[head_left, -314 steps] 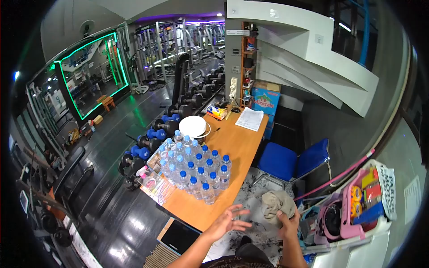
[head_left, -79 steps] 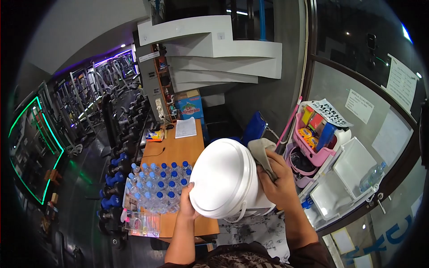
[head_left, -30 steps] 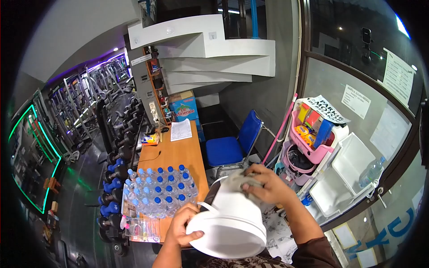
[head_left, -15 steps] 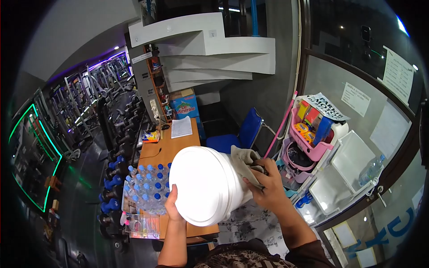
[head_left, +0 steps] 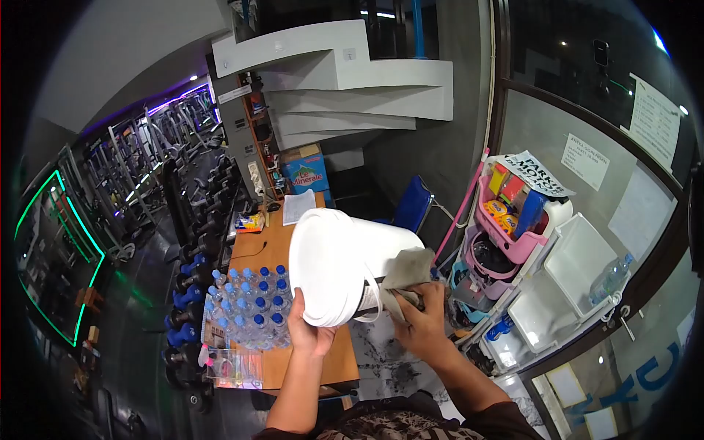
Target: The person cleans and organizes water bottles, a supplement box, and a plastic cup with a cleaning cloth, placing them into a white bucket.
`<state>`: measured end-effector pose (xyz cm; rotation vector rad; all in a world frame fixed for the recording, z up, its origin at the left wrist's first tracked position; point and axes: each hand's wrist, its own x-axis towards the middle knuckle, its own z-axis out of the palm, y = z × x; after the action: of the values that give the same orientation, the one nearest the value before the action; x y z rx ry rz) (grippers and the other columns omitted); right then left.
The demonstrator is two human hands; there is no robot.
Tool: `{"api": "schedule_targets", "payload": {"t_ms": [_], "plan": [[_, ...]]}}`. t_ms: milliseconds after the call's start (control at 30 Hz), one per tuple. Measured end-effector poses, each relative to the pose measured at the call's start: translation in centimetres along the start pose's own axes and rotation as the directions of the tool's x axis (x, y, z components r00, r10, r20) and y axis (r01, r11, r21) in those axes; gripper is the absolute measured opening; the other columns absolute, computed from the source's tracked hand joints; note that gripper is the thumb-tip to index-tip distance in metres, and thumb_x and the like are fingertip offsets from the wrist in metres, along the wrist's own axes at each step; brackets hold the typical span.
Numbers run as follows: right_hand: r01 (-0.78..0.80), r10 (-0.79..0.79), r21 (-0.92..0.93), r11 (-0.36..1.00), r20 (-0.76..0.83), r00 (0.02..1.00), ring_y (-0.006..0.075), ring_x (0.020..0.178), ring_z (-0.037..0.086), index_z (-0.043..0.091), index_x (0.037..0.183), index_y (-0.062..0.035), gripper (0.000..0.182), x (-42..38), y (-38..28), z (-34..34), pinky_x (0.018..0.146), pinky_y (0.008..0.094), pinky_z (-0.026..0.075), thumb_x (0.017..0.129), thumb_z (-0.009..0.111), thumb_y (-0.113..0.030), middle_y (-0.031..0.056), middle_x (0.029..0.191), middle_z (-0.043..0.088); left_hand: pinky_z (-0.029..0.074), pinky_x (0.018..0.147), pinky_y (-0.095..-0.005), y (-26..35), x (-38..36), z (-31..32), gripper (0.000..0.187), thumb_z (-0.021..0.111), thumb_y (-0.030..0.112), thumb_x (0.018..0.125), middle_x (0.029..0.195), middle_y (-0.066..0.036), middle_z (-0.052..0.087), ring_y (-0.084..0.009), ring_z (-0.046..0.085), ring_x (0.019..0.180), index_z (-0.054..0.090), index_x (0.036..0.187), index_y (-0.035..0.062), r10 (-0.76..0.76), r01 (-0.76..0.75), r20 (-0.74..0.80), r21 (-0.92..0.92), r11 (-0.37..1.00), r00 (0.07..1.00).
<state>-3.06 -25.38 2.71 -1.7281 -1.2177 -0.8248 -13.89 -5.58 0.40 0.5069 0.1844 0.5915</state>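
A white lidded bucket (head_left: pixel 381 246) is held up on its side in front of me, its lid facing left and its handle hanging below. My left hand (head_left: pixel 309 331) grips the lid end from underneath, thumb up against the lid's face. My right hand (head_left: pixel 425 319) is closed on a grey-beige cloth (head_left: pixel 408 270), which lies against the bucket's lower right side. Some of the right fingers are hidden by the cloth. Behind the bucket is a wooden desk (head_left: pixel 273 246), with several blue-capped water bottles (head_left: pixel 253 308) grouped on it.
On the right are a pink basket (head_left: pixel 524 249) of packets and white plastic chairs (head_left: pixel 539 323). A blue chair (head_left: pixel 413 205) stands behind the desk. Dumbbells (head_left: pixel 183 301) line the left side. A glass door (head_left: pixel 587 147) bounds the right.
The bucket has turned and risen slightly, bringing its handle and a label into view. My right hand has moved left and down with the cloth; my left hand has shifted right.
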Motion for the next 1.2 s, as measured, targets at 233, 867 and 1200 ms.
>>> {"api": "schedule_targets", "payload": {"t_ms": [233, 867, 1200], "plan": [[-0.345, 0.343, 0.040, 0.938, 0.040, 0.938, 0.0393, 0.101, 0.053, 0.070, 0.107, -0.0046, 0.035, -6.8, 8.3, 2.9, 0.085, 0.0434, 0.045, 0.073, 0.069, 0.001, 0.0181, 0.113, 0.055, 0.058, 0.083, -0.0486, 1.7, -0.3, 0.0, 0.059, 0.038, 0.051, 0.101, 0.132, -0.014, 0.059, -0.0322, 0.063, 0.113, 0.043, 0.141, 0.0073, 0.097, -0.099, 0.055, 0.025, 0.995, 0.994], [-0.809, 0.837, 0.378, 0.449, 0.139, 0.530, 0.0180, 0.093, 0.055, 0.066, 0.102, 0.0041, 0.022, -12.9, 7.6, 0.4, 0.082, 0.0290, 0.043, 0.097, 0.062, -0.017, 0.0087, 0.101, 0.057, 0.054, 0.089, -0.0384, -5.2, -2.2, -6.5, 0.048, 0.059, 0.023, 0.097, 0.125, -0.013, 0.059, -0.0249, 0.063, 0.108, 0.043, 0.137, 0.0023, 0.015, 0.013, -0.079, 0.341, 0.940, 0.997], [-0.857, 0.800, 0.228, 0.463, 0.309, 0.515, 0.0213, 0.094, 0.057, 0.068, 0.097, 0.0012, 0.014, -14.4, 8.3, -3.4, 0.085, 0.0315, 0.044, 0.092, 0.067, -0.011, 0.0106, 0.099, 0.060, 0.048, 0.094, -0.0353, -15.6, -5.0, -12.3, 0.037, 0.064, 0.014, 0.094, 0.121, -0.010, 0.061, -0.0201, 0.060, 0.109, 0.053, 0.128, 0.0031, -0.263, 0.354, -0.276, 0.365, 0.861, 0.925]]}}
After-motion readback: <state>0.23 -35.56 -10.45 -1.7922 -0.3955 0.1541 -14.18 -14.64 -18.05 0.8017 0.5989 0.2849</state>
